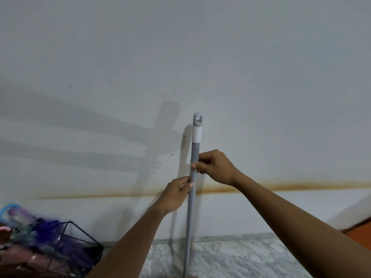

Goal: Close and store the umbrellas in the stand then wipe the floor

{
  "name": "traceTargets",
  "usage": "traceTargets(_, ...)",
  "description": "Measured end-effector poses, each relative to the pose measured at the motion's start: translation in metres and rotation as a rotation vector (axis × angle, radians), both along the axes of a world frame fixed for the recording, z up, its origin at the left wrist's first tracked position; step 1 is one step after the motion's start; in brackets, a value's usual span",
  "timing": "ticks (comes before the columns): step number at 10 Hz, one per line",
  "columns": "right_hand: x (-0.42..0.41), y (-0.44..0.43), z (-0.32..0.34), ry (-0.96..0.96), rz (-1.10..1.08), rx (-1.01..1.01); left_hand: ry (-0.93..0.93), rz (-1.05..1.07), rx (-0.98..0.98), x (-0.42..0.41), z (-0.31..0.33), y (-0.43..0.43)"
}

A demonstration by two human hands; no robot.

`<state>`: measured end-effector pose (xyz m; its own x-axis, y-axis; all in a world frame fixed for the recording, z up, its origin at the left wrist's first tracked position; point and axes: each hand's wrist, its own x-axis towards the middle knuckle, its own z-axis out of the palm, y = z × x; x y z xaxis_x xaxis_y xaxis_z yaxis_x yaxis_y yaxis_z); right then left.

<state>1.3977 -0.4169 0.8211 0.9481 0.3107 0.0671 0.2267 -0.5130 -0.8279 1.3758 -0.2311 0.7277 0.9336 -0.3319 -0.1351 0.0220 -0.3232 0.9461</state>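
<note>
Head camera gives me a grey mop handle [192,183] standing almost upright in front of a plain white wall [261,77], a smooth round tube capped by a white collar and a grey plastic end with a hanging loop [198,119]. I see my right hand [214,166] curled around the tube just below the collar, fingers wrapped and thumb pressed to the shaft. My left hand [176,194] grips the same tube directly beneath it, fingertips pinched on the near side; the two hands are close but not touching. The lower end of the handle runs out of the bottom of the picture, so I cannot tell what kind of head it carries. At the lower left sits a black wire umbrella stand [80,235] with angular geometric bars, and folded umbrellas [42,231] in purple, pink and pale blue fabric rest inside it, blurred. The floor [230,257] is grey-veined marble tile, glossy. A rusty brown stain line [291,186] crosses the wall above the skirting, and soft shadows fall on the wall to the left.
</note>
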Motion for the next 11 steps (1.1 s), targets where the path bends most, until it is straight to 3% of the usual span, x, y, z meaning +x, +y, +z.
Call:
traceTargets(8,0.033,-0.002,-0.006,0.070,-0.075,0.032,-0.053,-0.010,0.123,0.035,0.005,0.006)
traceTargets(11,-0.013,-0.020,0.004,0.121,-0.160,-0.031,-0.113,0.166,0.165,-0.006,0.042,-0.002)
